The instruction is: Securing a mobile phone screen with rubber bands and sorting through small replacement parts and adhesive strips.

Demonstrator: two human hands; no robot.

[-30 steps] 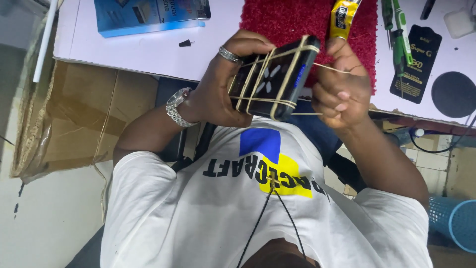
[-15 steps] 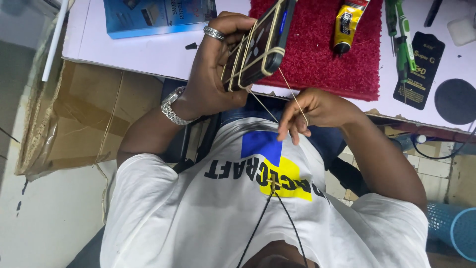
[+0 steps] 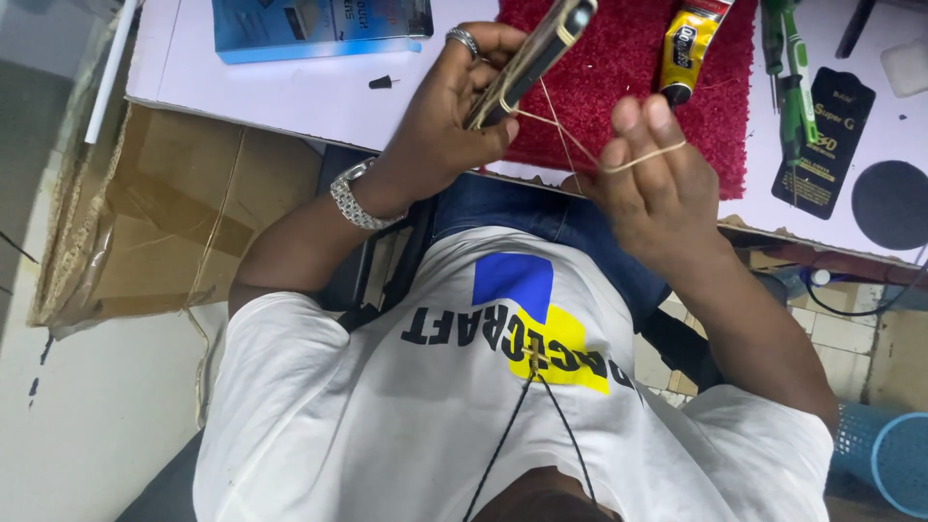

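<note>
Your left hand (image 3: 440,121) is closed around the phone (image 3: 534,56), held edge-on above the red mat (image 3: 619,92), with tan bands already wrapped around it. One rubber band (image 3: 646,156) runs stretched from the phone to your right hand (image 3: 652,188), hooked over two raised fingers, so that loop looks not yet seated. On the white table (image 3: 290,97), a flat blue box (image 3: 319,27) lies at the left. A yellow tube (image 3: 687,46) rests on the mat. A black rectangular sleeve (image 3: 824,130) with pale lettering lies to the right.
</note>
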